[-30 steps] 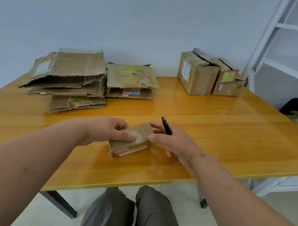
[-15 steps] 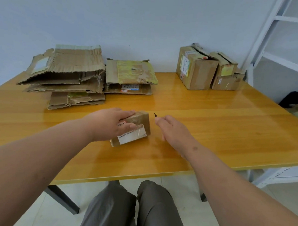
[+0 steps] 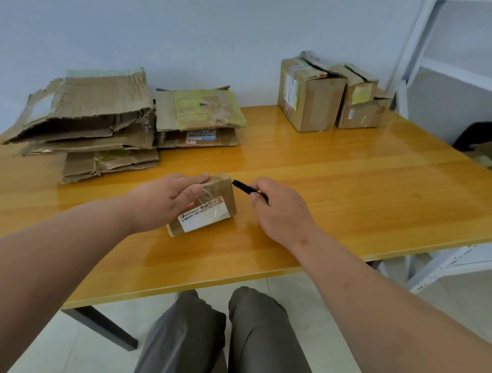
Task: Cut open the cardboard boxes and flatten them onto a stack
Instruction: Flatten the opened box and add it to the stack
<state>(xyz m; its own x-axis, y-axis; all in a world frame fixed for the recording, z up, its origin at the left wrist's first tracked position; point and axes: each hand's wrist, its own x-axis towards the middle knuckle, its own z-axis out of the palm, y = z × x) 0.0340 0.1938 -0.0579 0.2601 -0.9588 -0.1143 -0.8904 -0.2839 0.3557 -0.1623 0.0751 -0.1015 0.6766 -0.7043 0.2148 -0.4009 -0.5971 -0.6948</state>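
Note:
A small taped cardboard box (image 3: pixel 212 210) with a white shipping label stands on the wooden table (image 3: pixel 351 196) near its middle. My left hand (image 3: pixel 168 201) grips the box from its left and top, thumb on the labelled face. My right hand (image 3: pixel 277 209) holds a black cutter (image 3: pixel 243 186), its tip pointing left at the box's upper right corner, just short of touching. Two piles of flattened cardboard lie at the back left: a large pile (image 3: pixel 87 123) and a smaller pile (image 3: pixel 198 113) with yellow tape.
Three unopened cardboard boxes (image 3: pixel 310 96) stand at the back right by the wall. A white metal shelf frame (image 3: pixel 431 53) rises at the right. More dark items and cardboard (image 3: pixel 483 143) lie beyond the table's right edge. My knees show below the near edge.
My left hand turned the small box so its labelled face points toward me and set it on the table. My right hand swung the cutter down and now points it at the box's corner.

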